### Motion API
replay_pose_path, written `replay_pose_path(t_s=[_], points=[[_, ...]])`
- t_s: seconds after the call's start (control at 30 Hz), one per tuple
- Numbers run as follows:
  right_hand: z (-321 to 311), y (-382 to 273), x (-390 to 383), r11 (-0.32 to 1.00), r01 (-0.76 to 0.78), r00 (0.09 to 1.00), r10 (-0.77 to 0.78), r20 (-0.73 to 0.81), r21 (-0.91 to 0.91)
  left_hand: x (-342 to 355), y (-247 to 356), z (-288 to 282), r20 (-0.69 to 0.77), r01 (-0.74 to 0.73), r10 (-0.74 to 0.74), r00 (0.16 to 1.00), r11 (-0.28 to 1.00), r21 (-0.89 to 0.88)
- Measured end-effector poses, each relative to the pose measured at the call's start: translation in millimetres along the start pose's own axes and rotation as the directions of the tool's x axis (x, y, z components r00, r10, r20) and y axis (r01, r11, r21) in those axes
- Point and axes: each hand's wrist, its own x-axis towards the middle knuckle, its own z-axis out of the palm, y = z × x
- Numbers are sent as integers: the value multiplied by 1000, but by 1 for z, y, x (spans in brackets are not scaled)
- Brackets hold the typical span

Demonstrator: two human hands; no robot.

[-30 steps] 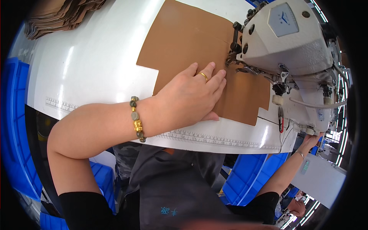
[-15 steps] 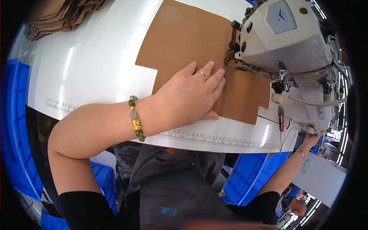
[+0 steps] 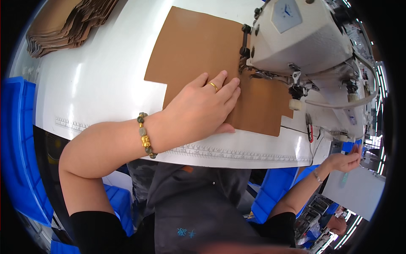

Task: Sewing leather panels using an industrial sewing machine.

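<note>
I have the left hand (image 3: 202, 105) laid palm down on a brown panel (image 3: 198, 46), its fingers stretched and close together, pointing away and to the right, with the fingertips just beside the needle end of the sewing machine (image 3: 300, 46). It grips nothing that I can see; it simply rests spread on the panel, back of the hand up, a gold ring (image 3: 212, 86) on one finger. The thumb (image 3: 225, 128) reaches out lower down, by the panel's near edge. Behind it, I see the wrist nearly straight, a beaded bracelet (image 3: 145, 136) around it, and the elbow bent sharply out to the left, so the forearm crosses the near part of the white surface (image 3: 105, 93). The panel lies flat there, running beneath the machine's head and showing on both sides of the needle, with a notched corner to the left and another to the right. My right hand (image 3: 343, 161) is well apart, raised off the machine's near right side, its arm extended outward and its fingers partly curled; from this view I cannot tell whether they hold anything. Red-handled snips (image 3: 310, 129) lie near the machine's base, and a stack of brown pieces (image 3: 72, 29) sits at the far left.
</note>
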Motion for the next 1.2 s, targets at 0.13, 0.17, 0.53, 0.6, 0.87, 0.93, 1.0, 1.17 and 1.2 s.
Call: replay_pose_path(t_s=[0.13,0.17,0.53,0.6,0.87,0.93,1.0,1.17,1.2], points=[[44,-135,-70,872,329,496,-486,719,363,5,1,0,34,-3,4,999,1000,-21],[68,-158,-80,844,292,358,-533,767,450,4,0,-2,48,-27,27,998,1000,-12],[150,-176,-134,828,119,189,-561,806,548,10,3,-15,124,-37,37,992,999,0],[150,-182,-130,831,162,266,-556,787,532,9,3,-17,126,-30,30,992,1000,-2],[154,-175,-135,744,232,348,-665,661,627,12,2,-20,131,-33,32,991,999,9],[150,-176,-133,702,297,326,-711,623,647,12,1,-20,132,-36,34,991,999,13],[140,-181,-128,648,356,324,-761,562,673,10,0,-19,135,-31,28,990,999,21],[141,-183,-138,710,380,426,-703,569,593,11,2,-18,126,-38,37,991,999,9],[141,-185,-137,704,394,437,-709,553,591,11,3,-18,128,-35,33,991,999,9]])
